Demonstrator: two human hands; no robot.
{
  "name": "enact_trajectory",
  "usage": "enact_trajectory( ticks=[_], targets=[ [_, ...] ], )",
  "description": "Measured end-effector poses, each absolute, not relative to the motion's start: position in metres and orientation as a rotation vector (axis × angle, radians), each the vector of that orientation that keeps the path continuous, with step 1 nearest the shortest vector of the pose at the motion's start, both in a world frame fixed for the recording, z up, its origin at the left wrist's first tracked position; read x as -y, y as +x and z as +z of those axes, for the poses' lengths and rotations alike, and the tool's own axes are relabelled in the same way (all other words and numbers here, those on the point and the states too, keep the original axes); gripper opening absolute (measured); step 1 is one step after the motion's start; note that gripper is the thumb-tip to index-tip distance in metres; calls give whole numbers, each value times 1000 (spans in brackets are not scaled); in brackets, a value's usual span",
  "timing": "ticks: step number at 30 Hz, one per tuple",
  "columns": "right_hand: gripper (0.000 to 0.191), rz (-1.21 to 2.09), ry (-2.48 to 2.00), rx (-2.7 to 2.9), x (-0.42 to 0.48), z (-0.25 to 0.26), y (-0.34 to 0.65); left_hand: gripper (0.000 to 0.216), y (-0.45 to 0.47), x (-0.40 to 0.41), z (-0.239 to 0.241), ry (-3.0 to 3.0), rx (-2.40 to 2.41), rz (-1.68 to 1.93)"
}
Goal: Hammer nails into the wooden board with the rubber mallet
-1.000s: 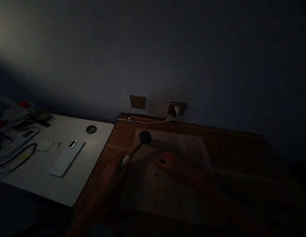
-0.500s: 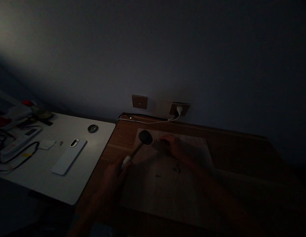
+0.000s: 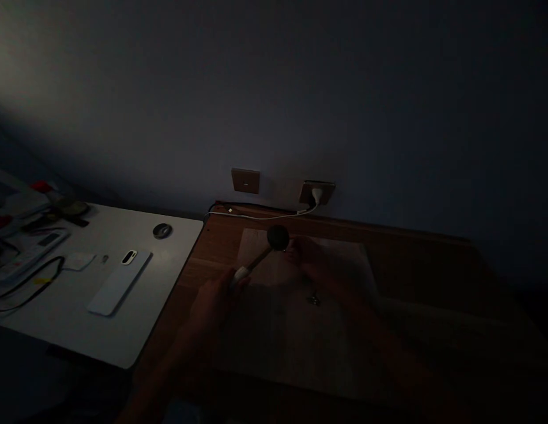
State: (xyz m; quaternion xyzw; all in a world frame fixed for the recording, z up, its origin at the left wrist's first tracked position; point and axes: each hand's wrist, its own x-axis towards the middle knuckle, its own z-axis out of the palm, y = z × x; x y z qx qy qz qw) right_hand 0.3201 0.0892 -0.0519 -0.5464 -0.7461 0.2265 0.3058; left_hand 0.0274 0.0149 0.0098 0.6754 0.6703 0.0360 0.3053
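The scene is very dark. My left hand [image 3: 214,303] is closed round the pale handle of a small mallet [image 3: 267,247], whose dark round head hangs over the far part of a light wooden board [image 3: 274,335]. My right hand [image 3: 315,265] rests on the board just right of the mallet head, fingers pinched together at something too small to make out. A few small dark bits [image 3: 313,299] lie on the board near that hand.
The board lies on a brown wooden table [image 3: 415,259] against the wall. A white table [image 3: 101,330] at left holds a white phone [image 3: 119,281], a small round object [image 3: 162,231], cables and clutter. A wall switch [image 3: 245,181] and a socket with a white plug [image 3: 316,193] sit behind.
The mallet head has swung right, up to my right hand. That hand went from the board's middle to its far part a second ago and has held there since.
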Motion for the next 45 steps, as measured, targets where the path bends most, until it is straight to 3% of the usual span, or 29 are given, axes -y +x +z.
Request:
enact_trajectory(
  ticks=[5, 10, 16, 19, 29, 45],
  targets=[
    [42, 564, -1482, 1953, -70, -37, 352, 36, 40, -27, 13, 1917, -1767, -78],
    [21, 614, -1459, 2174, -39, -23, 377, 35, 40, -29, 10, 1952, -1751, -100],
    [37, 589, -1235, 2590, -5, -16, 371, 36, 37, -27, 5, 1884, -1736, 36],
    [35, 536, -1233, 2686, -5, -14, 363, 37, 33, -25, 1, 1795, -1730, 145],
    [15, 672, -1386, 2013, -81, -38, 355, 53, 23, -11, -3, 1644, -1700, 411],
    [15, 517, -1345, 2165, -88, -45, 337, 54, 19, -7, -3, 1635, -1694, 343]
  ],
)
